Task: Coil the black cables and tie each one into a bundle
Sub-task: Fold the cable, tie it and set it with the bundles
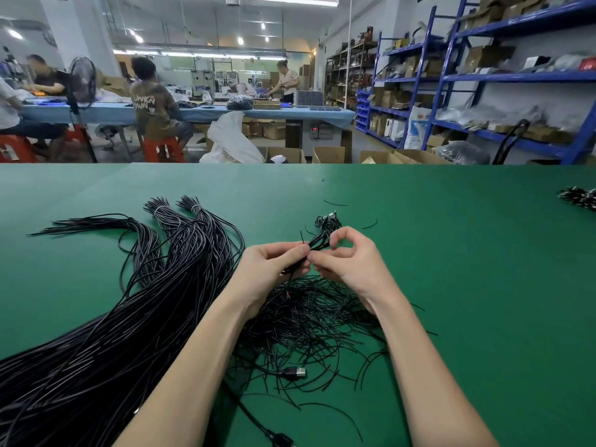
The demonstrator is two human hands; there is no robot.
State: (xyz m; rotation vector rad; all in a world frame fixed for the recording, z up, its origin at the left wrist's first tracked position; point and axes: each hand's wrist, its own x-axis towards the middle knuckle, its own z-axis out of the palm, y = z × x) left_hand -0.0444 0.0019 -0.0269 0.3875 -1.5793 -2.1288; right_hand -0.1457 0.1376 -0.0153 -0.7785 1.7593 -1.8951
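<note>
1. We saw the left hand with thumb and fingers curled round a small coil of black cable, pinching it where the strands bunch together.
2. The right hand met it at the same spot: its thumb and forefinger pinched narrow at the coil's near end, the other fingers arched loosely above and holding nothing that we could make out.
3. The coil ran up and away from the fingertips, its long axis tilted from the pinch toward the far right, with its loops fanning out just beyond the right fingers.
4. A thin black strand stood up just left of the pinch; it may have been a tie, though it was too small for us to be sure.
5. Both hands touched the coil, so neither was nearer; we judged the wrap would have to go round the waist directly between the two sets of fingertips, across the long axis.
6. Below the wrists lay a loose tangle of ties, and nearer still a USB plug.
7. Well left of the left fingers, the long cables lay in a thick sheaf on the green table, not yet coiled.
8. Far right of the right fingers, at the table edge, sat a pile of what looked like finished bundles.
</note>
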